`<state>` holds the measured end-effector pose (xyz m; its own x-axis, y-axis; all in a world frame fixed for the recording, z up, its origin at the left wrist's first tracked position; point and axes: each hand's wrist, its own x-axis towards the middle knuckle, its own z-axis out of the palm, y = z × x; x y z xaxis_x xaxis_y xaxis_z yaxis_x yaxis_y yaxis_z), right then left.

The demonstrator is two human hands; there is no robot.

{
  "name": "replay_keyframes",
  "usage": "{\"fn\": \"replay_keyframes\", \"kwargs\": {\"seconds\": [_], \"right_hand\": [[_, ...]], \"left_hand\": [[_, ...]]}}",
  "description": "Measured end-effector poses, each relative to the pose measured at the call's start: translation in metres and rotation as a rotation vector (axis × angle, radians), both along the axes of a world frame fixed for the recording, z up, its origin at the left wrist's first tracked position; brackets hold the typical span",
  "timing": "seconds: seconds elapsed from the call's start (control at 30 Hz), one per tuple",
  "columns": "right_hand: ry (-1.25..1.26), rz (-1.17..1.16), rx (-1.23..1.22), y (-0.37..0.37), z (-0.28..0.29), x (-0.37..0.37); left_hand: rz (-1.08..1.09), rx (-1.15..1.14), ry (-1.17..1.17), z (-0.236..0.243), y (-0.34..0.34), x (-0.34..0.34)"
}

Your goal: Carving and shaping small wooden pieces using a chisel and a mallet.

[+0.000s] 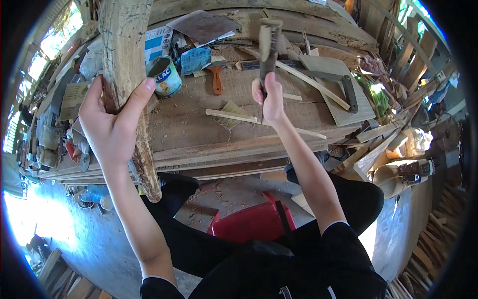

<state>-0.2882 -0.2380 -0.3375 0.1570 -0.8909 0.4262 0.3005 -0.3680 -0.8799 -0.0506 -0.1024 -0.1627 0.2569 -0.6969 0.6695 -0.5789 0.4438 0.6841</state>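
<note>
My left hand (112,124) grips a long rough wooden log (124,55) that stands nearly upright against the front of the wooden workbench (199,144); its lower end hangs past the bench edge above my lap. My right hand (270,99) is closed around the handle of a dark hand tool (268,47) held upright over the bench top, its head pointing away from me. A thin wooden strip (239,117) lies on the bench just beside that hand.
On the bench lie a small tin can (164,74), a brush with an orange handle (216,79), a flat board (333,89), a metal square (348,92) and paper sheets. A red stool (249,222) sits between my legs. Scrap timber is piled at right.
</note>
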Motion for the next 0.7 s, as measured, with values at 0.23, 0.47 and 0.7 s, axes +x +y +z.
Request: {"fn": "replay_keyframes", "kwargs": {"seconds": [0.23, 0.47, 0.7], "right_hand": [[-0.034, 0.212, -0.126, -0.007, -0.015, 0.004], [-0.059, 0.34, -0.107, -0.012, -0.026, 0.007], [-0.124, 0.339, -0.116, -0.015, -0.037, 0.008]], "left_hand": [[-0.021, 0.079, -0.048, 0.0, -0.002, -0.008], [-0.051, 0.059, -0.028, 0.0, -0.008, -0.013], [-0.179, 0.108, -0.017, 0.02, -0.005, -0.041]]}}
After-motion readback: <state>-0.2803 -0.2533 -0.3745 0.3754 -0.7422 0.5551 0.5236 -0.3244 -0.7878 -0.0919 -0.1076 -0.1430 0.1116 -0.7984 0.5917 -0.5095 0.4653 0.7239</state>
